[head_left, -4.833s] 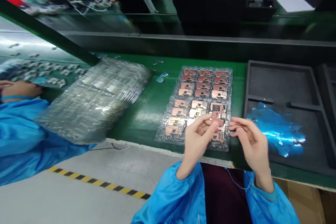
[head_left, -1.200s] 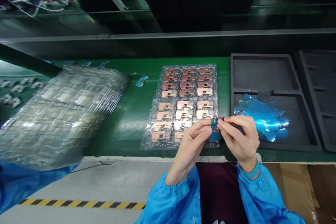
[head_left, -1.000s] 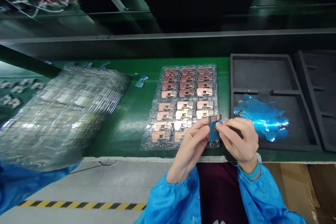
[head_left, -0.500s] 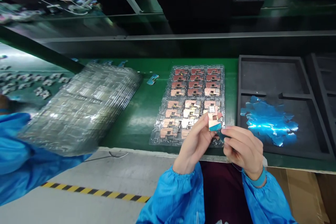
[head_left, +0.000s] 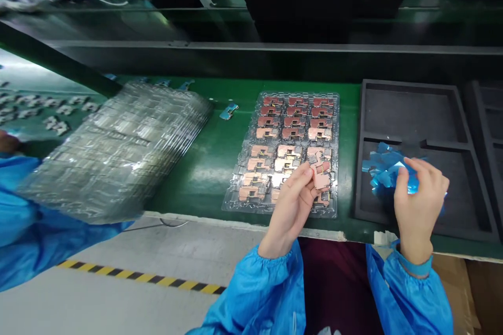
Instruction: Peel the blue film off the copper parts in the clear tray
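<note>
My left hand [head_left: 293, 201] pinches a small copper-coloured part [head_left: 321, 180] over the near right corner of a clear blister tray [head_left: 338, 152] that holds rows of similar copper parts. My right hand [head_left: 418, 199] is off to the right, over the pile of blue film pieces [head_left: 380, 170] in the near compartment of a black foam tray [head_left: 359, 167]. Its fingers are curled together above the pile; whether a film piece is between them is hidden.
A leaning stack of clear blister trays [head_left: 118, 146] lies on the green belt [head_left: 212, 162] to the left. A co-worker's blue sleeve [head_left: 23, 220] sits at the far left. One loose blue part [head_left: 228, 111] lies on the belt. Another black tray [head_left: 485, 131] is at the right edge.
The blue film came off the copper part. My right hand carried it right to the blue pile in the black tray, while my left hand kept the part over the blister tray.
</note>
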